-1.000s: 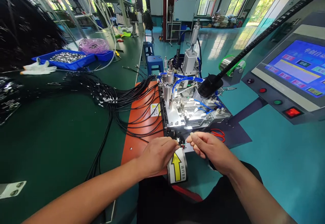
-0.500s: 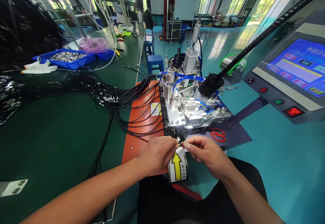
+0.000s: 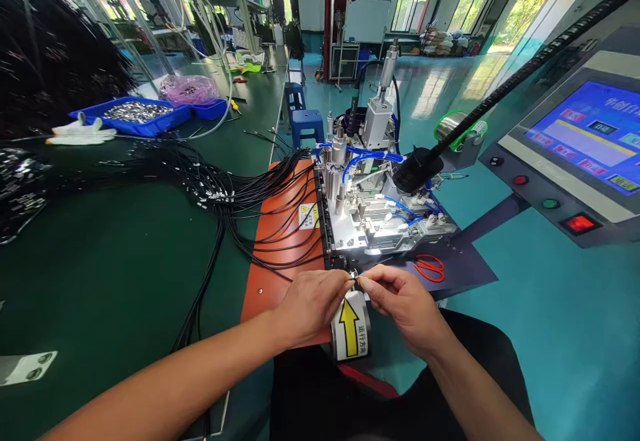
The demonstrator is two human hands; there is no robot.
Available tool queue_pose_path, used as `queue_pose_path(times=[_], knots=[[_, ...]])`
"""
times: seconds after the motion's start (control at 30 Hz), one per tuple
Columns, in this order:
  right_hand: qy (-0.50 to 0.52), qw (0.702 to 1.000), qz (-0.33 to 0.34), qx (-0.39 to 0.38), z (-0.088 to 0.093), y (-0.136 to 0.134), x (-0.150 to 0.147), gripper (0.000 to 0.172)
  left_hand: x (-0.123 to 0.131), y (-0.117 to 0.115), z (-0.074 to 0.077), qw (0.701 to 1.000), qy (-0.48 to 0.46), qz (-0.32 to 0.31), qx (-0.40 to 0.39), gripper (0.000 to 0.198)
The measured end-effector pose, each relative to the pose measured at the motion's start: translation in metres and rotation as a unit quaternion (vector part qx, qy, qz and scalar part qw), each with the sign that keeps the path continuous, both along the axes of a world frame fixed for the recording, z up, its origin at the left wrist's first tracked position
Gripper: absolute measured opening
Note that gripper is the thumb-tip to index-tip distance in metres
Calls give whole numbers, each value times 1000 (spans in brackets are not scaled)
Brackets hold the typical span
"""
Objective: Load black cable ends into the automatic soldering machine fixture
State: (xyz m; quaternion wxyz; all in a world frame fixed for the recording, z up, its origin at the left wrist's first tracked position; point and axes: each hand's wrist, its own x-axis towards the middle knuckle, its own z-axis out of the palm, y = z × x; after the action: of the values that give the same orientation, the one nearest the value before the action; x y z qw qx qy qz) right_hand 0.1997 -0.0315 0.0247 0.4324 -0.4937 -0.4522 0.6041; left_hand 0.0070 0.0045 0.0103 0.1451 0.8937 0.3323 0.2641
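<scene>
My left hand (image 3: 315, 301) is closed in a pinch on the end of a thin black cable (image 3: 353, 280) at the near edge of the machine. Facing it, my right hand (image 3: 403, 300) pinches at the same tip, where a speck of red shows; the fingertips hide the detail. Just below my fingers stands a round motor-like part (image 3: 350, 331) with a yellow arrow label. Several black cables (image 3: 280, 244) run across the orange plate (image 3: 267, 228) into the edge of the metal machine (image 3: 375, 208).
Red-handled scissors (image 3: 429, 268) lie on the machine base to the right. A control panel (image 3: 565, 194) with a lit screen stands at far right. On the green table are a blue tray (image 3: 165, 124) of small metal parts, a white glove (image 3: 83, 131) and a cable bundle (image 3: 205, 188).
Both hands stay pinched at the cable tip, and my right fingers have shifted very slightly to the left. The whole view has moved a little.
</scene>
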Motion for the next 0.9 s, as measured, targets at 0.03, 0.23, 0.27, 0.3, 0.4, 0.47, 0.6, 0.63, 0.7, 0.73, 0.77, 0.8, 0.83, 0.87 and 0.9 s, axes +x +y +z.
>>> queue_pose_path(times=[0.03, 0.23, 0.27, 0.3, 0.4, 0.47, 0.6, 0.63, 0.7, 0.73, 0.77, 0.8, 0.83, 0.87, 0.9], knots=[[2, 1000, -5, 4, -1, 0, -2, 24, 0, 0, 0, 1000, 1, 2, -1, 26], [31, 999, -32, 26, -3, -1, -9, 22, -1, 0, 3, 1000, 20, 0, -23, 27], [35, 998, -36, 30, -3, -1, -10, 22, -1, 0, 3, 999, 22, -2, -23, 27], [38, 998, -37, 33, -4, -1, -10, 22, -1, 0, 3, 999, 23, -4, -21, 27], [38, 998, -31, 33, -5, -1, -10, 22, -1, 0, 3, 1000, 28, -7, -13, 27], [24, 999, -19, 28, -5, -1, -7, 23, -1, 0, 2, 999, 31, -9, -6, 26], [-29, 999, 41, 14, -3, -1, 7, 26, -1, 0, 0, 999, 37, -15, 9, 21], [-45, 997, 57, 15, -2, 0, 11, 27, 0, 0, 0, 999, 37, -16, 12, 19], [-82, 994, 74, 25, 0, 3, 17, 29, 0, 0, 1, 999, 35, -17, 19, 19], [-102, 991, 78, 32, 2, 4, 19, 30, 0, 0, 1, 999, 34, -16, 22, 19], [-122, 989, 80, 40, 3, 6, 20, 31, 0, 0, 2, 999, 32, -16, 25, 19], [-139, 986, 83, 48, 5, 7, 21, 31, 0, 0, 2, 999, 32, -16, 26, 19], [-157, 982, 87, 57, 6, 8, 21, 31, 0, 0, 1, 999, 32, -17, 28, 19], [-174, 978, 91, 67, 8, 10, 20, 30, 0, 0, 1, 999, 33, -18, 29, 19], [-192, 974, 97, 76, 10, 11, 19, 29, 0, 0, 0, 999, 33, -18, 31, 18]])
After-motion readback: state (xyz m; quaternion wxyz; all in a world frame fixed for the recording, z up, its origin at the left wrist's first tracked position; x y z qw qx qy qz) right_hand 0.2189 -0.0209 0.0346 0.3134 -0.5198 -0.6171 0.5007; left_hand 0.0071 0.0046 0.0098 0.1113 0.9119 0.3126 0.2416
